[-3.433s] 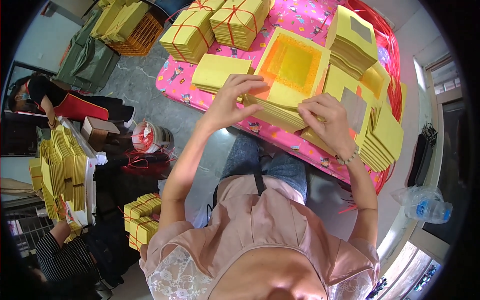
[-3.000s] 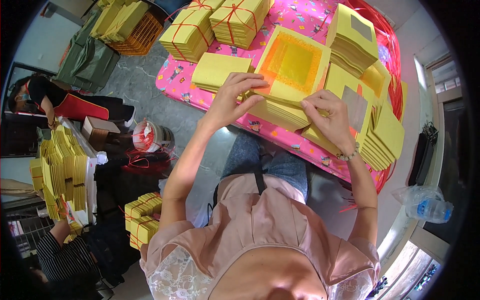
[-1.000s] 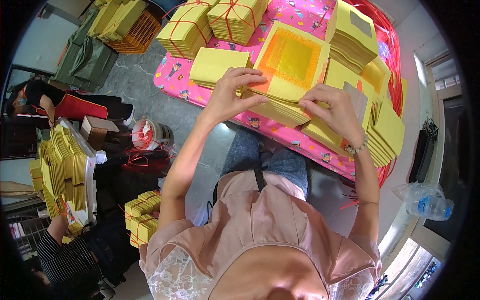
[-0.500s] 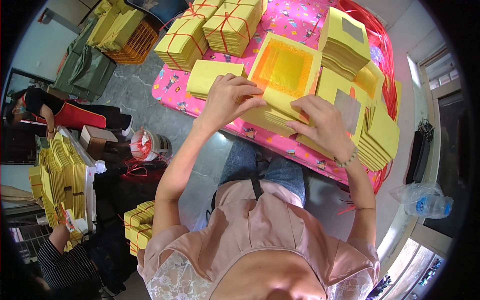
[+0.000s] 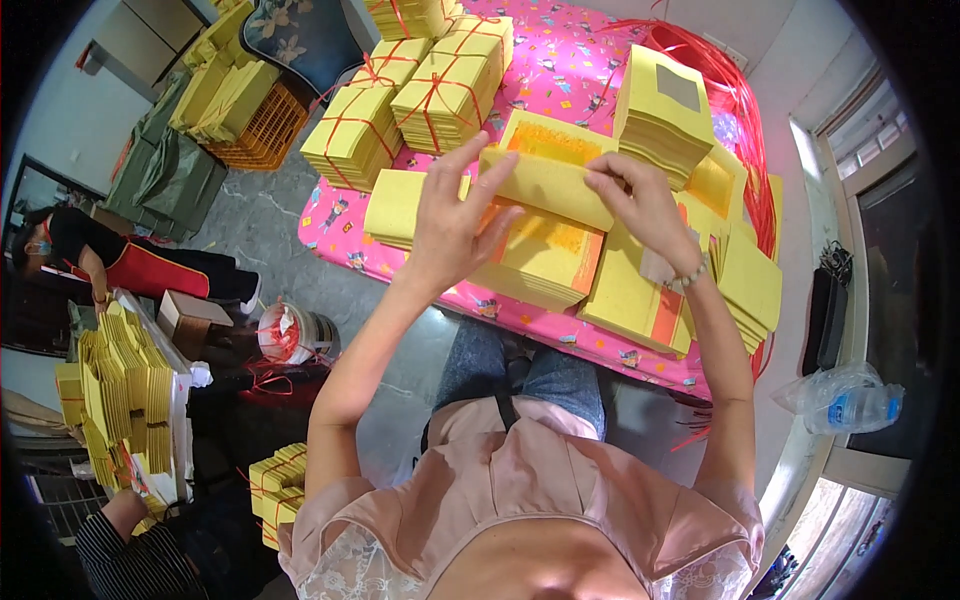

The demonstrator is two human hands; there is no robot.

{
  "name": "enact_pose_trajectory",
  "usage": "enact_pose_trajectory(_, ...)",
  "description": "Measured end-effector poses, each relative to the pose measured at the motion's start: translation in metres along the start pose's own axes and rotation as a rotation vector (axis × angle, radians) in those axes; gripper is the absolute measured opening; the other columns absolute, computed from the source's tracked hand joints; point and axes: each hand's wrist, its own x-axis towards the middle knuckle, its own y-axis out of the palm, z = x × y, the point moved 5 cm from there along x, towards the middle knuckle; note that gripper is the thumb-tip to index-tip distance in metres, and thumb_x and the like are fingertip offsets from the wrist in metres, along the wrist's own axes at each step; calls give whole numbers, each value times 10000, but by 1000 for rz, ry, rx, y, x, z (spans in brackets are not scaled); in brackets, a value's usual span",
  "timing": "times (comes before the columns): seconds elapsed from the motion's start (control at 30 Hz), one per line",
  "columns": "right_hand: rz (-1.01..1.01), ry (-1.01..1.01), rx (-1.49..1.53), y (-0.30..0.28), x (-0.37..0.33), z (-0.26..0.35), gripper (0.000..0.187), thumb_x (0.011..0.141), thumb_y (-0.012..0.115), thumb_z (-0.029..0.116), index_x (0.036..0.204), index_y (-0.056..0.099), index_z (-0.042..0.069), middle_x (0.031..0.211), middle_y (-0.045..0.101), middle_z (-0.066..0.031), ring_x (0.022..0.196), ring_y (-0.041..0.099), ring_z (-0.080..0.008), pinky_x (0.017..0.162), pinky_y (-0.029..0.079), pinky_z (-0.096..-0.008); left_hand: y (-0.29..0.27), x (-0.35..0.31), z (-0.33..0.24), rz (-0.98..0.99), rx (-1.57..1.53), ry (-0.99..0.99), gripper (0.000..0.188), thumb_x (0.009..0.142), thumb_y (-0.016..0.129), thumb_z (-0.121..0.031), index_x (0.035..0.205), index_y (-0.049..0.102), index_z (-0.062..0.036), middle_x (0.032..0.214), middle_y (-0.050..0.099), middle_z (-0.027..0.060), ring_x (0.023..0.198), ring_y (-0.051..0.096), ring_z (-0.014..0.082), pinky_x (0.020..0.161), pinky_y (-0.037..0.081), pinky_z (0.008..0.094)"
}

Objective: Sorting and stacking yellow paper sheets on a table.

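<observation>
One end of a yellow sheet (image 5: 550, 190) is pinched in the right hand (image 5: 642, 205); the left hand (image 5: 450, 218) is loosely spread, fingers at the other end, thumb clear. The sheet stands partly raised above a stack (image 5: 540, 272) on the pink bench (image 5: 563, 78). A neat fold likely calls for keeping both ends level, matching the edges, then pressing outward from the middle. Farther off, a bucket (image 5: 322, 335) holds red string (image 5: 284, 338), an orange crate (image 5: 277, 132) holds yellow bundles (image 5: 236, 102), and a clear bag (image 5: 803, 392) seems to hold a bottle (image 5: 858, 411).

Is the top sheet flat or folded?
The sheet is partly folded: its near part is turned up between left hand and right hand, plain side hiding some orange print.
</observation>
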Motion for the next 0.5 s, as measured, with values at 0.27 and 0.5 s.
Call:
enact_pose_trajectory(0.27, -1, 122, -183, -9, 59, -58, 266, 919, 644, 261, 983, 705, 10, 887, 714, -159, 828, 687, -307, 732, 508, -403, 61, 10, -9, 364, -13, 103, 700, 882, 692, -386, 1478, 405, -158, 1527, 334, 207, 1363, 344, 451, 1103, 350, 541)
enact_pose_trajectory(0.5, 48, 79, -392, 1, 80, -89, 296, 936, 631, 284, 998, 700, 3, 871, 693, -149, 810, 664, -276, 747, 507, -391, 94, 11, 10, 526, 62, 68, 722, 949, 528, -569, 1541, 321, -212, 1560, 304, 190, 1408, 274, 491, 1145, 265, 591)
